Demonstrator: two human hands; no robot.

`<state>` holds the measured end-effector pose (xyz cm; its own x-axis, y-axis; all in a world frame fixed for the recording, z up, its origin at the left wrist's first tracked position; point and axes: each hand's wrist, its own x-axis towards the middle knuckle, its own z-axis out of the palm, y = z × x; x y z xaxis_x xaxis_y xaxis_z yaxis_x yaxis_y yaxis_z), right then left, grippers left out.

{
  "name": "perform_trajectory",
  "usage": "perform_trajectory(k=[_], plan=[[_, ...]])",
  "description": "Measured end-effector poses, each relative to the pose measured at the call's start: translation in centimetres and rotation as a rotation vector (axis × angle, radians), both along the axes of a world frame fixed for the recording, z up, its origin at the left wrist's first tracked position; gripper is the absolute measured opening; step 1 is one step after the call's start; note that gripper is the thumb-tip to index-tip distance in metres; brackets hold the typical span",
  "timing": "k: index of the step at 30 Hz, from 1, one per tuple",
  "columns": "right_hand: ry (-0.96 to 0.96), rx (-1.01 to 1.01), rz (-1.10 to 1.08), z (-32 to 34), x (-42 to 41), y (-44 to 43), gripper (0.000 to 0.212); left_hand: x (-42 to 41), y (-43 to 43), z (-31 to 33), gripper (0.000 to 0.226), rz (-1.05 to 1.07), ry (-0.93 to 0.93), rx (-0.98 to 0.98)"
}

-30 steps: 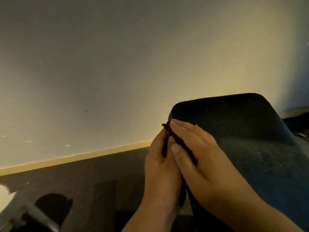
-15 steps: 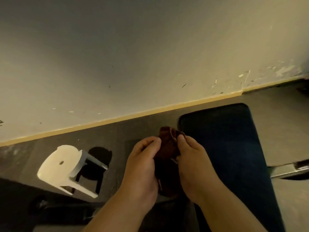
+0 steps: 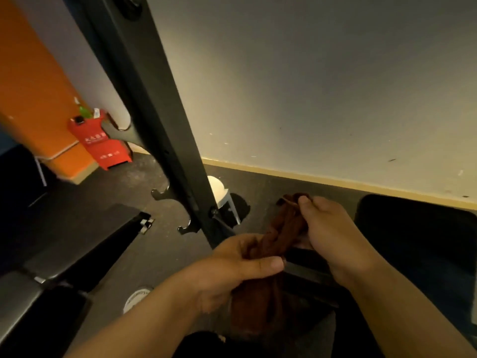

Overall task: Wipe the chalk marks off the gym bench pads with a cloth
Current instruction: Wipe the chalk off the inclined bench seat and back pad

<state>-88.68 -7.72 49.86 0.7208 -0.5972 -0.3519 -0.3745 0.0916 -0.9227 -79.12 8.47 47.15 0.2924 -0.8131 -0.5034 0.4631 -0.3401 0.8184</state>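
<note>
A dark reddish-brown cloth (image 3: 282, 232), bunched and twisted, hangs between both hands in front of me. My left hand (image 3: 232, 264) grips its middle, thumb across the top. My right hand (image 3: 327, 231) pinches the upper end with thumb and fingers. The dark bench pad (image 3: 418, 244) lies to the right of my right hand, near the wall. Neither hand touches the pad. No chalk marks show on the dim pad surface.
A black slanted rack upright (image 3: 160, 120) with hooks stands at the left centre. A white stool (image 3: 219, 192) sits behind it. Another dark bench (image 3: 64, 244) lies at the lower left. A red box (image 3: 100, 143) stands by an orange wall (image 3: 31, 94).
The view has swung left, so the bench pad sits further right and the rack upright came into view. My hands left the pad's edge and now hold the cloth apart in the air.
</note>
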Motion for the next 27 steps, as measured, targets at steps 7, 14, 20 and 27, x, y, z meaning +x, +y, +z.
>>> perform_trajectory(k=[7, 14, 20, 27], plan=[[-0.067, 0.387, 0.091, 2.7, 2.4, 4.7, 0.037, 0.4, 7.3, 3.1, 0.053, 0.252, -0.230, -0.144], [-0.079, -0.077, 0.676, 2.7, 5.9, 12.1, 0.078, 3.0, 14.6, 5.2, 0.045, 0.362, -0.397, -0.152], [-0.155, -0.394, 0.822, 2.4, 12.2, 18.5, 0.017, 6.8, 21.0, 5.4, 0.055, 0.516, -0.421, 0.014], [-0.039, -0.095, 0.727, 1.6, 20.3, 27.3, 0.023, 14.2, 30.5, 3.8, 0.041, 0.568, -0.416, 0.073]])
